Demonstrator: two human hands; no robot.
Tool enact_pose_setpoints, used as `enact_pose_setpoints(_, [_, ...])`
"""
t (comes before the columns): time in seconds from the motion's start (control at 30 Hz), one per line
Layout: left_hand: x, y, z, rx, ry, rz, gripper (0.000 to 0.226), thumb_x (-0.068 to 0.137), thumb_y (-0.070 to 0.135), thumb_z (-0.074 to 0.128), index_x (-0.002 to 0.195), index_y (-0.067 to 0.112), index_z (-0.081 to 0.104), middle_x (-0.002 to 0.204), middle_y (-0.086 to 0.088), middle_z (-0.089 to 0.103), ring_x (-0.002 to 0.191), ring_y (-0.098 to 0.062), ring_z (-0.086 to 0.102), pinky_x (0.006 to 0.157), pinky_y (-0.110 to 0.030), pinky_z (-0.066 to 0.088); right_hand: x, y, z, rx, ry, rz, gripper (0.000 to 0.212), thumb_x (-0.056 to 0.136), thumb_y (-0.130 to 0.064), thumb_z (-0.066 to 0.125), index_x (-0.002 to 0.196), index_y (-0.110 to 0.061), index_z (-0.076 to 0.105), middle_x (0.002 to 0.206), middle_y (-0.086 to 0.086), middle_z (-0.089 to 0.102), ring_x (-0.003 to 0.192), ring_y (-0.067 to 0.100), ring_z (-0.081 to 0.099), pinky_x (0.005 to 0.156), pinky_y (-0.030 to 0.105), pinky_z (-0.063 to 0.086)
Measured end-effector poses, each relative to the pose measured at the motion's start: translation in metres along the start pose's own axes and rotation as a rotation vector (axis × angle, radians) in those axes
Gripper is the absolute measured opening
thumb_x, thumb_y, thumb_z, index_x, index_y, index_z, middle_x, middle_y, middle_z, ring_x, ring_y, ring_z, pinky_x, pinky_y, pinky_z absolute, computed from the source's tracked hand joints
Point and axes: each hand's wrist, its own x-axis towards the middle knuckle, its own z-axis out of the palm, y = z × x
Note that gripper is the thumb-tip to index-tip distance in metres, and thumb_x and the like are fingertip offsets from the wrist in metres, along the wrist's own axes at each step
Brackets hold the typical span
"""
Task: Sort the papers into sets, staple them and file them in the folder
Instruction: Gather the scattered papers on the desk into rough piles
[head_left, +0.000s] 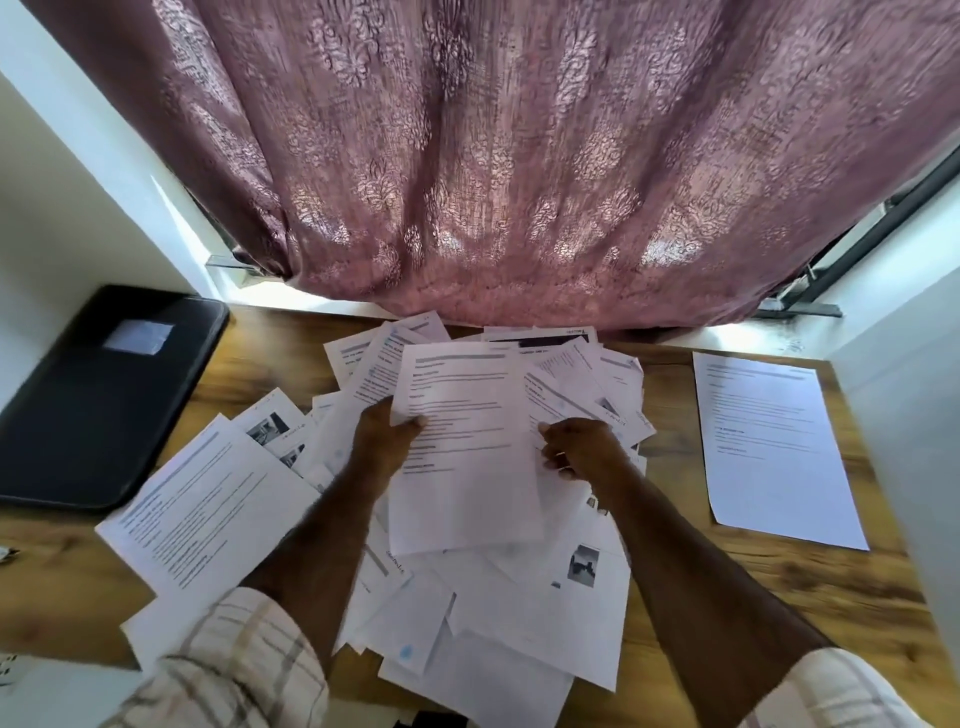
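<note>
Papers lie heaped mid-worktop; left hand pinches one sheet by its edge, right hand curls at the opposite edge. Folder lies far left.

folder left, paper pile centre, sheet right

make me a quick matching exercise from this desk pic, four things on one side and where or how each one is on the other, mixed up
Things:
1. black folder
2. single sheet
3. held sheet
4. curtain

Places or states:
A. lying alone on the desk's right side
B. hanging at the far edge of the desk
C. closed, at the desk's left edge
D. gripped by the left hand above the loose pile, with the right hand at its other edge

Pairs: 1-C, 2-A, 3-D, 4-B
</note>
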Motion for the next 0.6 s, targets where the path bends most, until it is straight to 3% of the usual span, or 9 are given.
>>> enact_pose_setpoints(0.1, [0.008,-0.013,-0.021,-0.037,0.162,-0.092,0.037,0.092,0.013,0.08,0.127,0.017,0.071,0.122,-0.001,0.072,0.108,-0.025,0.068,0.092,-0.041,0.057,0.006,0.006,-0.015,-0.393,0.349,-0.107,0.023,0.089,-0.038,0.08,0.103,-0.02,0.078,0.11,0.006,0.076,0.098,0.028,0.073,0.088,0.042,0.061])
enact_pose_setpoints(0.17, [0.012,-0.021,-0.033,-0.061,0.194,-0.161,0.034,0.087,0.011,0.084,0.12,0.016,0.075,0.116,-0.006,0.076,0.106,-0.031,0.072,0.094,-0.047,0.06,0.007,0.007,-0.022,-0.544,0.47,-0.128,0.044,0.087,-0.037,0.078,0.125,-0.017,0.066,0.126,0.01,0.066,0.112,0.037,0.066,0.091,0.051,0.06])
enact_pose_setpoints(0.23, [0.012,-0.024,-0.038,-0.045,0.176,-0.2,0.035,0.085,0.008,0.086,0.118,0.014,0.076,0.112,-0.007,0.077,0.101,-0.032,0.074,0.09,-0.045,0.061,0.011,0.008,-0.028,-0.672,0.516,-0.085,0.066,0.085,-0.044,0.079,0.137,-0.014,0.051,0.131,0.014,0.057,0.119,0.043,0.059,0.093,0.057,0.057])
enact_pose_setpoints(0.33, [0.008,-0.023,-0.036,-0.034,0.117,-0.235,0.036,0.082,0.006,0.088,0.115,0.014,0.076,0.11,-0.006,0.077,0.097,-0.031,0.075,0.08,-0.039,0.062,0.02,0.013,-0.033,-0.729,0.452,0.016,0.094,0.075,-0.06,0.084,0.144,-0.014,0.04,0.135,0.015,0.058,0.124,0.042,0.058,0.099,0.058,0.054])
enact_pose_setpoints(0.4, [0.006,-0.02,-0.032,-0.04,0.079,-0.222,0.039,0.08,0.003,0.088,0.116,0.013,0.075,0.109,-0.004,0.076,0.097,-0.028,0.074,0.07,-0.03,0.06,0.024,0.017,-0.033,-0.696,0.428,0.015,0.096,0.072,-0.063,0.085,0.142,-0.016,0.039,0.133,0.014,0.061,0.121,0.041,0.061,0.097,0.058,0.056])
enact_pose_setpoints(0.47, [0.005,-0.018,-0.026,-0.02,0.057,-0.215,0.045,0.079,0.001,0.089,0.12,0.012,0.074,0.113,-0.002,0.075,0.1,-0.028,0.072,0.072,-0.028,0.058,0.028,0.02,-0.033,-0.632,0.44,0.005,0.091,0.072,-0.055,0.088,0.139,-0.017,0.038,0.129,0.013,0.061,0.117,0.041,0.062,0.093,0.058,0.058])
enact_pose_setpoints(0.6, [0.008,-0.022,-0.018,0.043,0.004,-0.19,0.05,0.078,0.003,0.09,0.124,0.013,0.074,0.125,-0.007,0.074,0.11,-0.033,0.071,0.097,-0.051,0.059,0.025,0.013,-0.038,-0.383,0.446,0.003,0.067,0.082,-0.02,0.081,0.133,-0.019,0.037,0.122,0.011,0.061,0.106,0.04,0.065,0.083,0.056,0.063])
